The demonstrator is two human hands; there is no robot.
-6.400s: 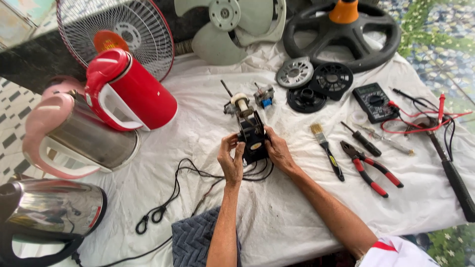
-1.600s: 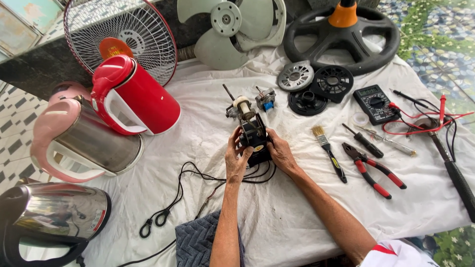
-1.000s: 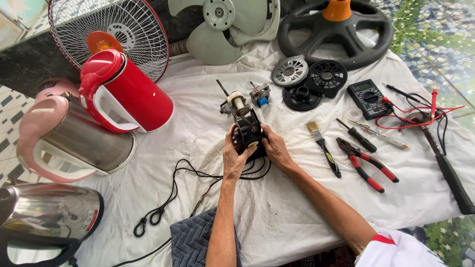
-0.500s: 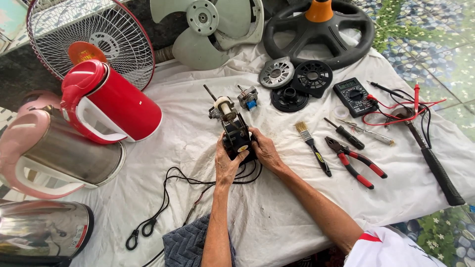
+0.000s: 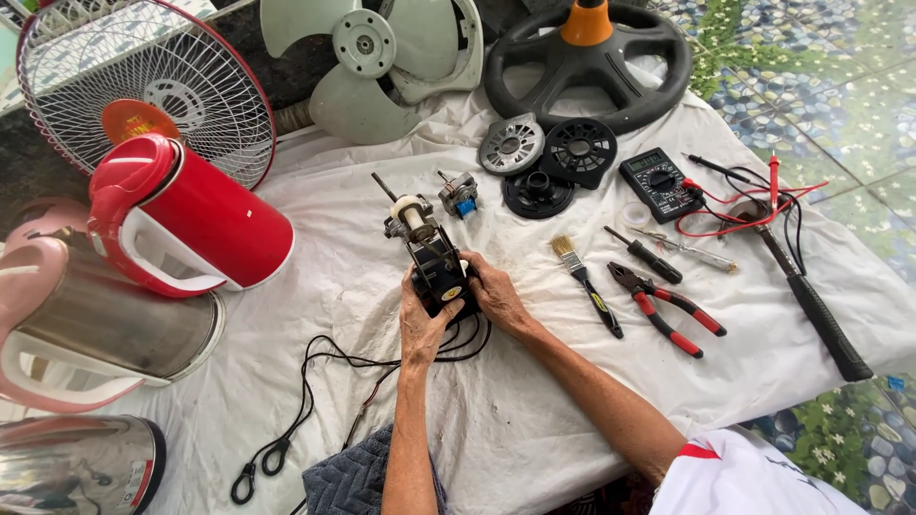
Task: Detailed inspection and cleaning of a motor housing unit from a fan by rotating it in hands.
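While both hands meet at frame centre, the motor (image 5: 434, 262) sits between them on the white-sheeted desk (image 5: 534, 429). Left hand (image 5: 423, 324) grips the motor's lower left side, fingers curled up onto it. Right hand (image 5: 495, 294) clasps the lower right side, thumb on the black body. Round yellow-and-blue label on the motor's near end, just above the left thumb. Shaft points to the upper left; a cream bush sits behind it. Black cable (image 5: 315, 391) runs from under the motor toward lower left, plug near the bottom edge.

Left side: red kettle (image 5: 186, 219) on its side, small white dot on its wall. Below it a pink kettle (image 5: 86, 324), then a steel kettle (image 5: 81, 467) with a white rectangular label on its rim, bottom left. Fan grille (image 5: 143, 86) upper left, round orange badge in the middle. Fan blade (image 5: 367, 57) top centre, black base (image 5: 592, 57) with orange collar beside it.

Right of the hands: brush (image 5: 584, 281), screwdriver (image 5: 644, 256), red-handled pliers (image 5: 668, 310), hammer (image 5: 811, 300). Multimeter (image 5: 660, 183) upper right with red and black leads. Three round motor covers (image 5: 549, 162) just left of it, small gearbox (image 5: 459, 194) with blue tag above the motor. Grey cloth (image 5: 358, 477) at bottom centre.
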